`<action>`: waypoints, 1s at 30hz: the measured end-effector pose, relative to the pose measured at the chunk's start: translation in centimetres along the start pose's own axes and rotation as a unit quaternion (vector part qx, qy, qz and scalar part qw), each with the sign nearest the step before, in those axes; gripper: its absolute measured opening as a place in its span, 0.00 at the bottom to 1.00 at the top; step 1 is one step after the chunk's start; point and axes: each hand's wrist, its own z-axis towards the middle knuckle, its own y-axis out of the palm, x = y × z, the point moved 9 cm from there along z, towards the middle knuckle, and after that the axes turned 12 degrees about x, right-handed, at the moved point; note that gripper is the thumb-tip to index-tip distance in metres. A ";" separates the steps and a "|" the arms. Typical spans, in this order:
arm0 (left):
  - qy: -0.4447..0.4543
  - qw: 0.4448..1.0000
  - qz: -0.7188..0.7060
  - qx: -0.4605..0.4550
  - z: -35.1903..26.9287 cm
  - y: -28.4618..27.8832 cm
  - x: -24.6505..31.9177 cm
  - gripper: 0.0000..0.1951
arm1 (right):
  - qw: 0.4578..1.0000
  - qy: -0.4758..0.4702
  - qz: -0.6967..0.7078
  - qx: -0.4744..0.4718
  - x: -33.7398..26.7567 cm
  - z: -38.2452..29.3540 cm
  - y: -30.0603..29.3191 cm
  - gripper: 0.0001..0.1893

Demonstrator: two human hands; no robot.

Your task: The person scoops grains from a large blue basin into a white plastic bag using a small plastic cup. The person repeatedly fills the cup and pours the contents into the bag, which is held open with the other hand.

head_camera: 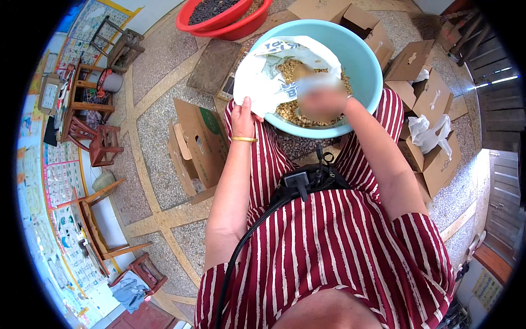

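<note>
A light-blue plastic basin [365, 78] rests before me at my knees, with many small tan kernels or dried pieces [312, 120] in it. A white plastic bag [254, 78] with blue printing lies open over the basin's left side. My left hand [244, 117], a gold-coloured bracelet at its wrist, pinches the bag's near-left edge between thumb and fingers. My right hand [324, 100] is over the kernels, by the bag's mouth. It is blurred, so its fingers and anything in them cannot be made out.
Red basins [230, 31], one holding dark pieces, stand beyond the blue basin. An open cardboard box [205, 148] is at my left; several more boxes [431, 98] stand at right, one with a white plastic bag [431, 131]. Wooden chairs [104, 144] line the left wall.
</note>
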 end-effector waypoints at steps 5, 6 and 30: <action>0.001 1.000 0.001 0.007 -0.1 -0.5 -0.1 0.18 | 0.977 0.034 0.211 -0.004 -2.7 -1.6 -1.5 0.27; 0.003 1.000 0.002 0.005 -0.1 -0.4 0.0 0.18 | 0.965 0.050 0.257 -0.012 -3.0 -1.8 -1.5 0.27; -0.002 1.000 0.011 0.001 -0.1 -0.3 0.0 0.17 | 0.833 -0.240 -0.148 0.476 -11.6 -5.0 -9.2 0.29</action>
